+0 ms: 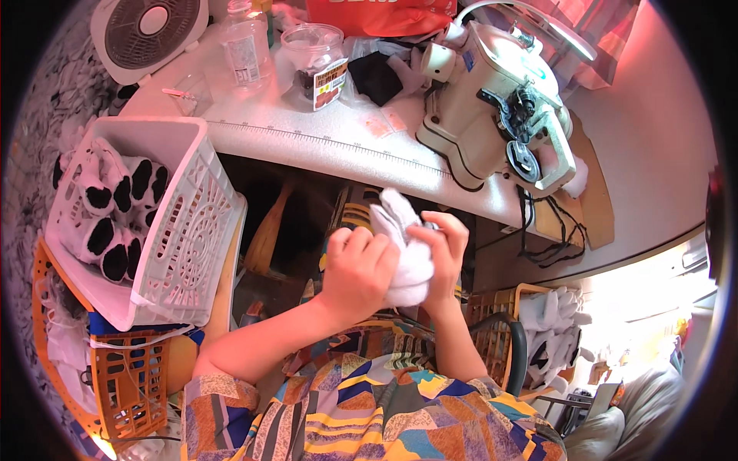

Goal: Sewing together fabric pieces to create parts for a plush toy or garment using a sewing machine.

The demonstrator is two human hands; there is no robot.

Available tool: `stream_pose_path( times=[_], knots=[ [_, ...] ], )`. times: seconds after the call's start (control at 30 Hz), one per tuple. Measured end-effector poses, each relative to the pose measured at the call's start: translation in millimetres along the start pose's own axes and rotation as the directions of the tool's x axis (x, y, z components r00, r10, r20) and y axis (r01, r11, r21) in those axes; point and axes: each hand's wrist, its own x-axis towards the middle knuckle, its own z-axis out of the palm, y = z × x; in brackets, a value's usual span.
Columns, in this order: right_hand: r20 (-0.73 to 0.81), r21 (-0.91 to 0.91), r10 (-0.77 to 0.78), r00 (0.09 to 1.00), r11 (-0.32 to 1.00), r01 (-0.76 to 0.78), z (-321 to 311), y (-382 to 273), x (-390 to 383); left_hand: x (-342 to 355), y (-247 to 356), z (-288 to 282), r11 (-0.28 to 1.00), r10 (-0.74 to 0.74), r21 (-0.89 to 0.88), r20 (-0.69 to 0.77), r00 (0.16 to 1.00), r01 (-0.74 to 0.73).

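A white fluffy fabric piece (413, 270) with narrow, finger-like ends pointing up is between my hands, above my lap and in front of the table edge. My left hand (357, 269) is closed around its left side, fingers curled. On the other side my right hand (444, 250) grips it with bent fingers and thumb. Part of the piece is hidden behind my fingers. Beyond it, to the right on the table, stands a cream-coloured sewing machine (480, 115) with a round metal disc at its front.
A white plastic basket (188, 238) at left holds several white plush pieces with black patches, above an orange crate (127, 376). A clear jar (311, 50), a clear bottle (244, 58), a fan (150, 31) and a red bag (380, 17) stand along the table (300, 127). White pieces (550, 330) fill a basket at right.
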Motion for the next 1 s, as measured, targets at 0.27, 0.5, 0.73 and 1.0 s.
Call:
stream_pose_path(
  times=[0.27,0.5,0.73,1.0],
  knots=[
    [-0.006,0.133,-0.15,0.989,0.98,0.15,-3,-5,5,-1,11,-5,0.997,-0.029,-0.065,0.018,0.999,0.03],
    [-0.149,0.239,0.05,0.987,0.971,-0.013,8,-7,12,-10,26,-4,0.992,0.045,-0.114,-0.037,0.998,-0.049],
    [0.024,0.44,0.167,0.986,0.883,-0.16,0,-3,11,-2,11,-7,0.994,-0.018,-0.107,-0.033,0.999,0.015],
    [0.762,0.645,0.213,0.611,-0.172,-0.745,11,-15,2,9,-49,13,0.906,-0.344,-0.25,0.031,0.938,0.341]
  ],
)
